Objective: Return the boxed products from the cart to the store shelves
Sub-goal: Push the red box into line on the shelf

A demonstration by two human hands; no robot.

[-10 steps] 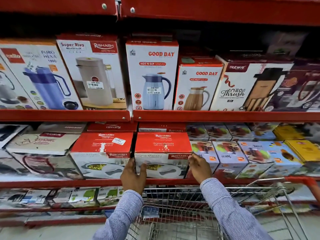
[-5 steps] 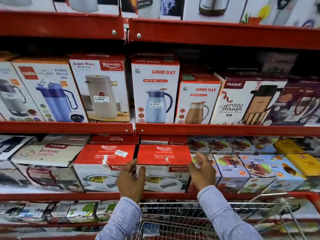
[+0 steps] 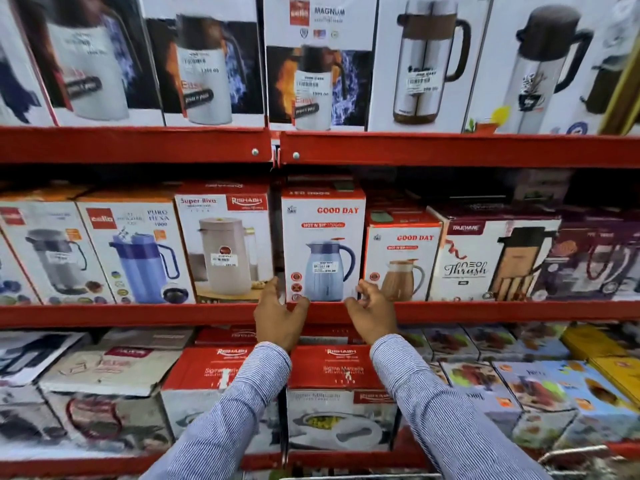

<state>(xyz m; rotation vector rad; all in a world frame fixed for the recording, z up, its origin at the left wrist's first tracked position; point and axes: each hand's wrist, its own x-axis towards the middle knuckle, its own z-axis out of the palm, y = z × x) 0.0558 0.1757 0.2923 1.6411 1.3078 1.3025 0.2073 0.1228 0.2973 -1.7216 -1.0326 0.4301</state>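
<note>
A tall white and red Good Day box [image 3: 323,244] with a blue jug printed on it stands on the middle shelf [image 3: 138,315]. My left hand [image 3: 278,315] is raised at its lower left corner, fingers spread, fingertips touching the box's left edge. My right hand [image 3: 372,311] is at its lower right corner, fingers curled and apart, holding nothing. Below my wrists a red-topped Rishabh casserole box [image 3: 341,386] sits on the lower shelf, with a twin box [image 3: 204,379] to its left.
A smaller Good Day box [image 3: 403,258] and a Super Riva box [image 3: 225,244] flank the blue-jug box closely. Flask boxes fill the top shelf [image 3: 450,148]. Juicer boxes [image 3: 540,393] lie lower right. The cart's wire rim [image 3: 571,455] shows at the bottom right.
Both hands let go of the red-topped Rishabh box on the lower shelf and rose to the Good Day box one shelf up. The view tilted upward.
</note>
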